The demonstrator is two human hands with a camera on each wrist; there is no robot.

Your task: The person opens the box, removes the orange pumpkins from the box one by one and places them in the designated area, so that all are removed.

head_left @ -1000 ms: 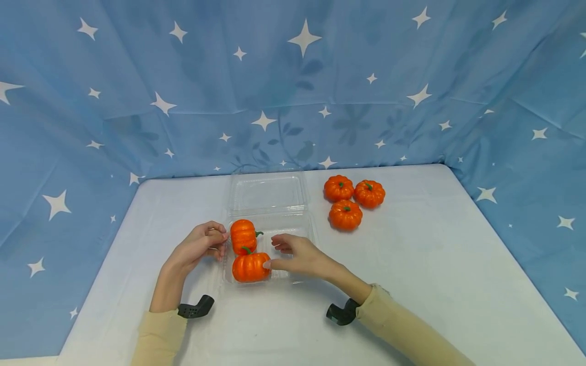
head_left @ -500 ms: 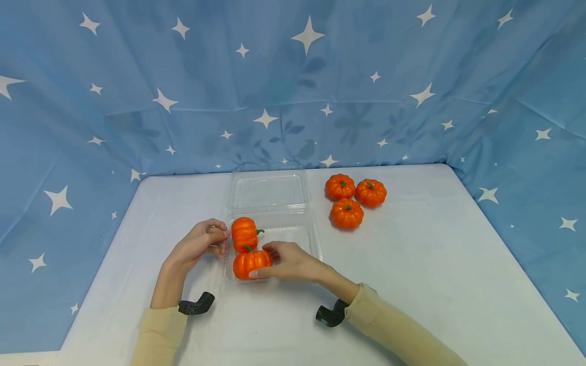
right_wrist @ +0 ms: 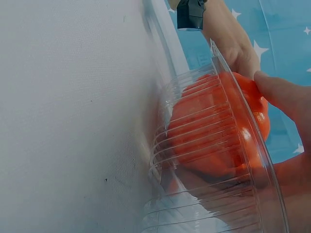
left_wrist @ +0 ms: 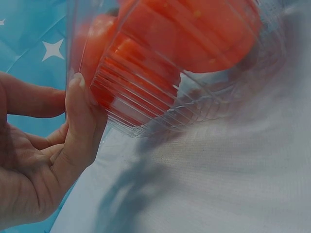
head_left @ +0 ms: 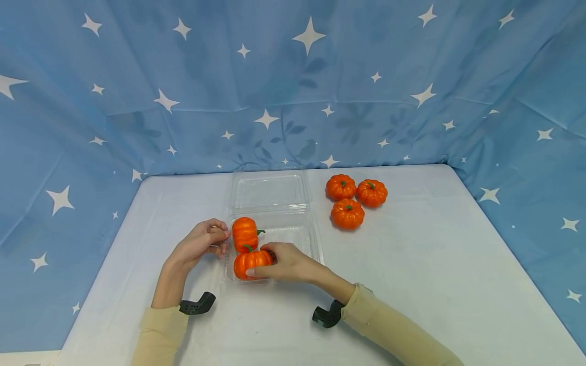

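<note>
A clear plastic clamshell container lies with its lid folded back. Two small orange pumpkins sit in its left half: a back pumpkin tipped so its green stem points right, and a front pumpkin with its stem upward. My right hand grips the front pumpkin from the right, its thumb on the near side; its other fingers are partly hidden. At the container's left side, my left hand pinches the rim between thumb and fingers, as the left wrist view shows from below.
The container's lid lies flat behind it. Three more orange pumpkins stand grouped on the white table to the right. A blue star-patterned curtain hangs behind and along the sides.
My right hand has moved left and slightly down, closing its thumb and fingers round the front pumpkin. My left hand stays at the container's rim.
</note>
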